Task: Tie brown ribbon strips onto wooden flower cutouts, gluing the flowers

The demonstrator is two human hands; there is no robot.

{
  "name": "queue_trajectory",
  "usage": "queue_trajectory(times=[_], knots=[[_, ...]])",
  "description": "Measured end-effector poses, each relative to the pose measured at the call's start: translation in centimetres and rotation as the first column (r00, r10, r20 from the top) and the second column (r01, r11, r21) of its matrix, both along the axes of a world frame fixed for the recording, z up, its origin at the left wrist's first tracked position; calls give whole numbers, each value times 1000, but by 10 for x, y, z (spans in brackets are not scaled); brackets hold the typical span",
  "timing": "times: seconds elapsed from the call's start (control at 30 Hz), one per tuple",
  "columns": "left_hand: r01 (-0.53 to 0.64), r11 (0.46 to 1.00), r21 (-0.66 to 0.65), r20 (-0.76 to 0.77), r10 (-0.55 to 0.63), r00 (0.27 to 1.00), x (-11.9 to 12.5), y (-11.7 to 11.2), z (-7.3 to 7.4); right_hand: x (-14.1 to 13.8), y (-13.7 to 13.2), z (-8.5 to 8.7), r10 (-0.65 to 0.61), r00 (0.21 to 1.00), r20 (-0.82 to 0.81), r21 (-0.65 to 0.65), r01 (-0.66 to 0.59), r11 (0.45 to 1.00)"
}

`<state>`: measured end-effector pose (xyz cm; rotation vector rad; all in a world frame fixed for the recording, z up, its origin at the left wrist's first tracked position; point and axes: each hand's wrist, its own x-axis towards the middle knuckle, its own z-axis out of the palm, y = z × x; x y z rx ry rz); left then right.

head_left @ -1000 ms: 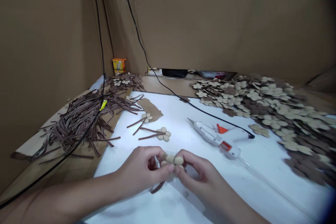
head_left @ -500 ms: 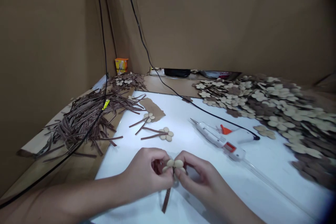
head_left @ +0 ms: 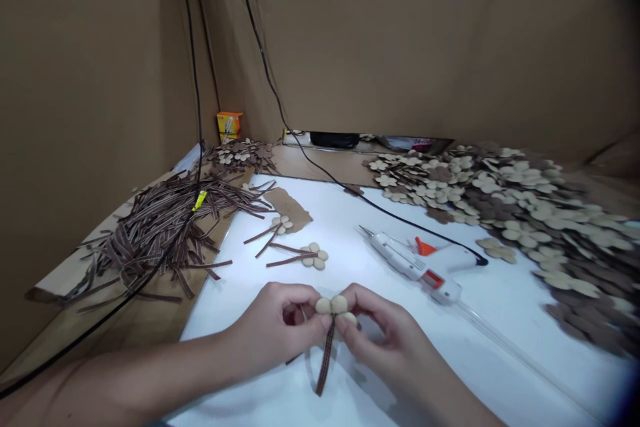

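Observation:
Between my hands is a beige felt flower with a brown stitched ribbon hanging down from its middle. My left hand pinches the flower's left petals between thumb and fingers. On the other side, the thumb and fingertips of my right hand grip its right petals. Parts of the lower petals are hidden by both thumbs. Just beyond my hands, a flower with two ribbon tails lies on the white board. Farther back lies another flower with ribbon tails.
A white glue gun with a clear glue stick lies right of centre. A heap of felt flowers covers the right side. Brown ribbon strips pile up at left. A black cable crosses the board; cardboard walls stand behind.
The flower has turned slightly in my fingers, so its ribbon now shows in front, up to the flower's middle. Both hands keep their pinch. The view has shifted slightly.

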<state>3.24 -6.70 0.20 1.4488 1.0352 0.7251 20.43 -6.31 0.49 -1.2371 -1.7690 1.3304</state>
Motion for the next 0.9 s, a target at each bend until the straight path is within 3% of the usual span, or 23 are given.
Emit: queue_trajectory(times=[0.27, 0.67, 0.9], knots=[[3, 992, 125, -125, 13, 992, 0, -2, -1, 1, 1, 1, 62, 995, 78, 44, -66, 997], [-56, 997, 43, -33, 57, 998, 4, -5, -2, -5, -7, -1, 35, 996, 82, 95, -42, 995], [-118, 992, 38, 15, 118, 993, 4, -5, -3, -3, -7, 2, 32, 999, 25, 8, -32, 999]])
